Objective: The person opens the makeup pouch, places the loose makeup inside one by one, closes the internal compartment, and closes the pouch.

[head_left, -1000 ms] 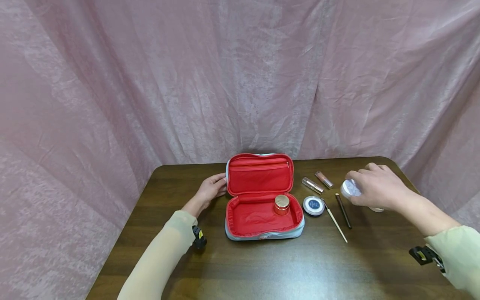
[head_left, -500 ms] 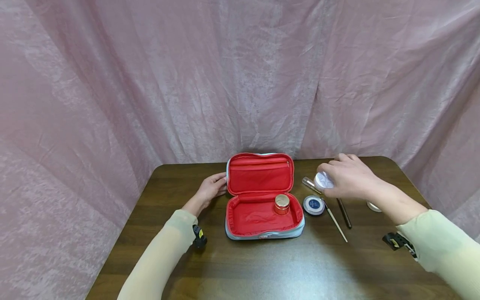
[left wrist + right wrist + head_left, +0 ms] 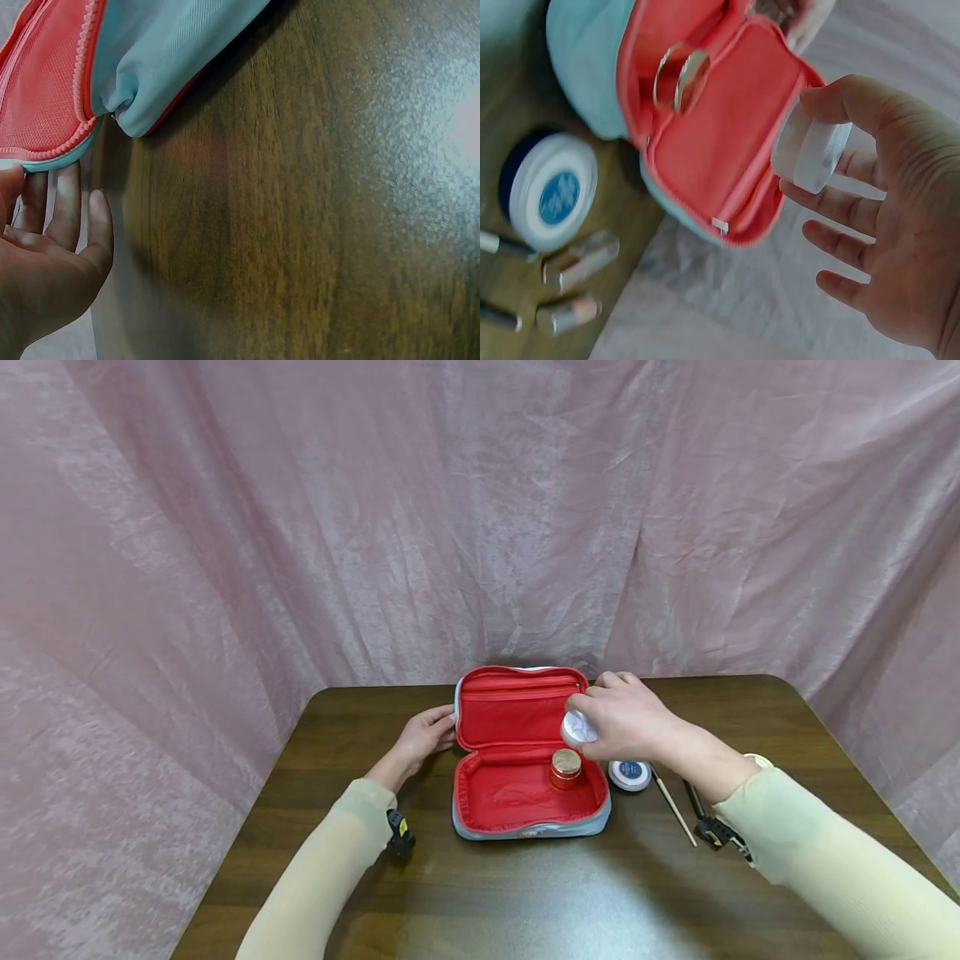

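Here's the right hand (image 3: 630,720), thumb on one side and fingertips on the other, pinching a small pale jar (image 3: 578,729) while the last two fingers stand clear of it. That jar hangs in front of the right side of the open lid (image 3: 510,718) of a red-lined case (image 3: 480,833), just beyond a gold-topped pot (image 3: 566,767) that sits upright inside, over at the right. Across on the left, the left hand (image 3: 418,742) has the lid's edge between thumb and fingers, palm well apart from the table (image 3: 360,718) in its wrist view. Just right of the case lies a round tub (image 3: 631,775) with a blue label, then a thin brush (image 3: 677,810) slanting toward the near side, then a dark pencil (image 3: 694,797), partly hidden by the right arm. Two little tubes, a clear one (image 3: 583,259) and a peach-tinted one (image 3: 569,313), lie side by side in the right wrist view. Farther right, a round pale thing (image 3: 759,761) peeks out from behind the forearm, too covered to name. And past the table's far edge, pink curtains (image 3: 480,510) hang in folds.
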Tool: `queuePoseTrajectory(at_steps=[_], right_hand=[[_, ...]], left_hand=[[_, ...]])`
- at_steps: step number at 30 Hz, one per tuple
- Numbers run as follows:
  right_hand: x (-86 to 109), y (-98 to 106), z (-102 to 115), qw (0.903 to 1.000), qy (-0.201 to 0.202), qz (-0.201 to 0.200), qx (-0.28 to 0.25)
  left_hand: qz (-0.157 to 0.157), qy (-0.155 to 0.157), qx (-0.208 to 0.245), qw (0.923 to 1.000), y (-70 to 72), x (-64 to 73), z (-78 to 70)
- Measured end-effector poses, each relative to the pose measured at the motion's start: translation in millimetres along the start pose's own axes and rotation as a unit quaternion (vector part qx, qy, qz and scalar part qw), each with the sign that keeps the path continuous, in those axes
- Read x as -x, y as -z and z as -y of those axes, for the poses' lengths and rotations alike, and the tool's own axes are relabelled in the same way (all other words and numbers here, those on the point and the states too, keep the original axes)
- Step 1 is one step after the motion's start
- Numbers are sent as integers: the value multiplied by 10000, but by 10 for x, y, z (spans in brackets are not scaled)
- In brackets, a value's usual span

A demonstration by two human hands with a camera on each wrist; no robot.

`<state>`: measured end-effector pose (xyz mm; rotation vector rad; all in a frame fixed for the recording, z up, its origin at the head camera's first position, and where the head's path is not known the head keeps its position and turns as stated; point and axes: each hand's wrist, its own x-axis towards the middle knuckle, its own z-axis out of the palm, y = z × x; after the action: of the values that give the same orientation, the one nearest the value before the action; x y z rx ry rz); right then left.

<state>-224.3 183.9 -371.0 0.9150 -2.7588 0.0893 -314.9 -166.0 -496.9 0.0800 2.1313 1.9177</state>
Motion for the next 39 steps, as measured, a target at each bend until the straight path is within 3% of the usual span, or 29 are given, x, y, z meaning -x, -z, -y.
queuePoseTrajectory(at_steps=[16, 27, 39], right_hand=[[-328, -473, 441, 9962, 630, 531, 278], [-355, -789, 550, 9946, 710, 702, 298], [-379, -974, 609, 9908, 528, 1031, 705]], left_hand=[[-22, -25, -9, 10000, -4, 2, -11], [-8, -40, 35, 10000, 5, -9, 12], [-101, -15, 44, 9999, -3, 3, 0]])
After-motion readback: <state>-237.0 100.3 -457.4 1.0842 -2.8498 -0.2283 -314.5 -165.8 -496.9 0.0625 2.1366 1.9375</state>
